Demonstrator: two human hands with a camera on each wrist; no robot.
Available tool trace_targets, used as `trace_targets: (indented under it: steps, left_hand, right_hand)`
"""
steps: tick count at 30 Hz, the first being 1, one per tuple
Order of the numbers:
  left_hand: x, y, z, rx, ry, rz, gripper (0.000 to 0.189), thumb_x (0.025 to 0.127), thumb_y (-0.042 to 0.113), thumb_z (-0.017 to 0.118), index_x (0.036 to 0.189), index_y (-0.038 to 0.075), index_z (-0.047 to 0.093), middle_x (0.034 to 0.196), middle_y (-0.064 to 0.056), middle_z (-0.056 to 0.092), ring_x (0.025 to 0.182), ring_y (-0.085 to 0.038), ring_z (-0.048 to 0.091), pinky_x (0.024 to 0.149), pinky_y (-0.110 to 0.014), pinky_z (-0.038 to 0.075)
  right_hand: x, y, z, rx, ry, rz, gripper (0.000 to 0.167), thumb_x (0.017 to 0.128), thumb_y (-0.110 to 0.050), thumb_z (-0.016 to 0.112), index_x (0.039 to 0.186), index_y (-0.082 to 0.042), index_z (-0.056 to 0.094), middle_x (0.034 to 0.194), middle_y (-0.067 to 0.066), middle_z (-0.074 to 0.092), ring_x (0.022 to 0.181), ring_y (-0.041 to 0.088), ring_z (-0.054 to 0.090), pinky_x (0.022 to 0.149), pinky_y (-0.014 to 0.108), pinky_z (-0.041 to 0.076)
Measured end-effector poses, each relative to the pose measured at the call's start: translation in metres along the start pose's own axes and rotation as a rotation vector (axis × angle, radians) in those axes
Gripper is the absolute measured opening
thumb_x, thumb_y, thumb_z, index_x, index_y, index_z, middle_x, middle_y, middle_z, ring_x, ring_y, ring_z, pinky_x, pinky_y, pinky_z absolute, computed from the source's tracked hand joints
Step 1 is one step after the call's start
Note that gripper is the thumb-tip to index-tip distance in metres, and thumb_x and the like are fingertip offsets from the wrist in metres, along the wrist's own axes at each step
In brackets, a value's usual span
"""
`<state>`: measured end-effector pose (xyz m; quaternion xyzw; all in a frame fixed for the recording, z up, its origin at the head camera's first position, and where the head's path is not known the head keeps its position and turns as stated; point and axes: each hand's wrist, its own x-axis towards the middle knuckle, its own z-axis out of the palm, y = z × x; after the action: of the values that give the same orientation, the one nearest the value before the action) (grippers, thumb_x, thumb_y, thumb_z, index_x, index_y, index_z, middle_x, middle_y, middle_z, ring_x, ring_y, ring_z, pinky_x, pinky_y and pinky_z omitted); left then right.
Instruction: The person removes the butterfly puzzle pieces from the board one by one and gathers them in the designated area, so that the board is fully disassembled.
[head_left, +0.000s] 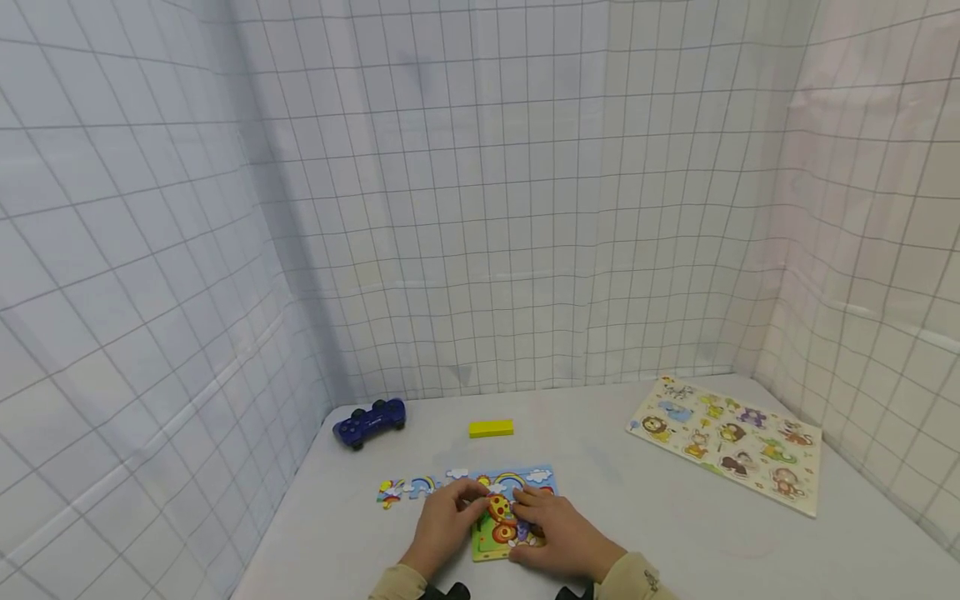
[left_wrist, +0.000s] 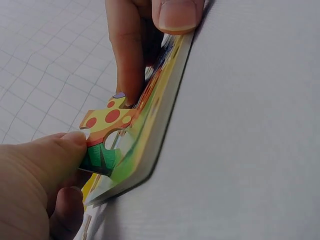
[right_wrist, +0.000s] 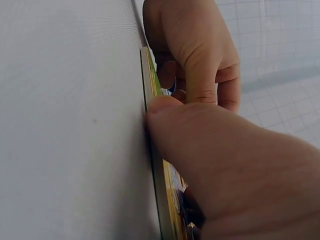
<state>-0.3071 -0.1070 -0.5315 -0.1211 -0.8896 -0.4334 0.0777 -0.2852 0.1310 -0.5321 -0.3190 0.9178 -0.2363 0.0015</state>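
Beige sleeves [head_left: 633, 575] come in at the bottom edge of the head view, with dark bits of gear beside them. At the far left rises a white gridded wall [head_left: 112, 250], which carries on across the back and down the right side. Left of centre in the lower half, a blue controller [head_left: 372, 422] lies on the white table [head_left: 675, 533], near the foot of the back wall. Below it and a little to the right are two loose pieces [head_left: 422, 487], side by side, just left of the puzzle.

At the lower centre, the left hand [head_left: 446, 521] pinches a spotted piece [left_wrist: 111, 119] between thumb and fingers, a narrow grip. That piece is at the puzzle's left part, tilted up from it in the left wrist view; whether its lower edge touches, I cannot tell. Above, in the middle of the frame, sits a yellow block [head_left: 491, 428], well apart from both hands. The puzzle [head_left: 491, 553] lies flat at the lower centre, partly covered by the hands. On its right part rests the right hand [head_left: 562, 533], its grip wide: thumb at the near edge, fingers reaching over the picture. Farther right, an animal board [head_left: 720, 458] lies slanted on the table.
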Motion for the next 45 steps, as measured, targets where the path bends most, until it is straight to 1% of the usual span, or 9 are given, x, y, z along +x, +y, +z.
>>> trace_targets:
  steps: [7, 13, 17, 21, 24, 27, 33, 40, 45]
  left_hand:
    - [0.001, -0.003, -0.004, -0.198, 0.08, -0.086, 0.018, 0.093, 0.029, 0.077, 0.103, 0.013, 0.078, 0.094, 0.002, 0.074, 0.082, -0.01, 0.062, 0.068, -0.023, 0.049]
    - [0.0, -0.009, -0.029, -0.26, 0.044, -0.159, 0.026, 0.094, 0.032, 0.076, 0.106, 0.009, 0.078, 0.095, -0.001, 0.074, 0.084, -0.013, 0.063, 0.067, -0.025, 0.05]
    - [-0.005, -0.017, -0.055, -0.204, 0.066, -0.197, 0.025, 0.093, 0.032, 0.077, 0.103, 0.009, 0.079, 0.095, 0.0, 0.075, 0.084, -0.012, 0.063, 0.069, -0.026, 0.05]
    - [-0.017, -0.039, -0.089, -0.12, 0.129, -0.228, 0.02, 0.092, 0.026, 0.078, 0.099, 0.008, 0.08, 0.099, -0.004, 0.076, 0.087, -0.011, 0.062, 0.072, -0.025, 0.049]
    - [-0.023, -0.06, -0.114, -0.072, 0.133, -0.268, 0.022, 0.093, 0.027, 0.077, 0.1, 0.006, 0.079, 0.101, -0.005, 0.076, 0.087, -0.012, 0.06, 0.072, -0.027, 0.048]
    - [-0.025, -0.075, -0.131, -0.045, 0.096, -0.323, 0.027, 0.095, 0.03, 0.074, 0.103, 0.005, 0.079, 0.099, -0.003, 0.075, 0.085, -0.015, 0.058, 0.069, -0.03, 0.047]
    - [-0.022, -0.085, -0.138, 0.018, 0.041, -0.331, 0.022, 0.094, 0.026, 0.074, 0.101, 0.006, 0.078, 0.094, -0.001, 0.074, 0.083, -0.016, 0.058, 0.071, -0.031, 0.047]
    - [-0.022, -0.079, -0.134, 0.189, -0.015, -0.281, 0.019, 0.093, 0.033, 0.075, 0.098, 0.014, 0.078, 0.092, 0.004, 0.073, 0.084, -0.012, 0.061, 0.079, -0.04, 0.051]
    - [-0.025, -0.075, -0.134, 0.246, -0.01, -0.263, 0.017, 0.093, 0.033, 0.076, 0.098, 0.017, 0.074, 0.09, 0.007, 0.072, 0.081, -0.01, 0.062, 0.074, -0.039, 0.05]
  right_hand:
    - [0.0, -0.002, 0.0, -0.007, 0.016, -0.011, 0.076, 0.093, -0.064, 0.064, 0.148, -0.012, 0.056, 0.157, 0.007, 0.049, 0.149, 0.029, 0.041, 0.116, 0.057, 0.035]
    - [-0.001, -0.006, -0.002, 0.013, 0.014, -0.014, 0.075, 0.093, -0.062, 0.065, 0.147, -0.011, 0.057, 0.157, 0.009, 0.049, 0.148, 0.032, 0.042, 0.115, 0.06, 0.035]
    - [-0.001, -0.005, -0.001, 0.018, 0.015, -0.015, 0.074, 0.093, -0.062, 0.065, 0.147, -0.012, 0.057, 0.158, 0.008, 0.048, 0.149, 0.032, 0.041, 0.116, 0.06, 0.034]
    - [-0.001, -0.003, 0.001, 0.028, 0.02, -0.02, 0.073, 0.093, -0.062, 0.065, 0.146, -0.012, 0.058, 0.158, 0.007, 0.048, 0.149, 0.032, 0.041, 0.116, 0.059, 0.034]
    - [-0.001, -0.003, 0.0, 0.026, 0.023, -0.033, 0.073, 0.094, -0.062, 0.065, 0.146, -0.012, 0.058, 0.157, 0.008, 0.049, 0.148, 0.032, 0.042, 0.116, 0.059, 0.035]
    - [-0.003, -0.004, -0.002, 0.026, 0.026, -0.038, 0.073, 0.094, -0.062, 0.065, 0.146, -0.012, 0.058, 0.157, 0.009, 0.049, 0.148, 0.033, 0.042, 0.115, 0.06, 0.035]
    - [-0.004, -0.002, -0.002, 0.023, 0.027, -0.025, 0.074, 0.094, -0.063, 0.064, 0.147, -0.012, 0.057, 0.158, 0.007, 0.048, 0.149, 0.031, 0.041, 0.117, 0.059, 0.033]
    - [-0.004, -0.001, -0.001, 0.019, 0.028, -0.02, 0.074, 0.094, -0.064, 0.064, 0.147, -0.013, 0.057, 0.158, 0.006, 0.048, 0.149, 0.03, 0.04, 0.117, 0.059, 0.033]
    - [-0.003, -0.003, -0.002, 0.02, 0.018, -0.016, 0.074, 0.094, -0.064, 0.063, 0.148, -0.014, 0.057, 0.158, 0.005, 0.048, 0.15, 0.03, 0.04, 0.116, 0.06, 0.033]
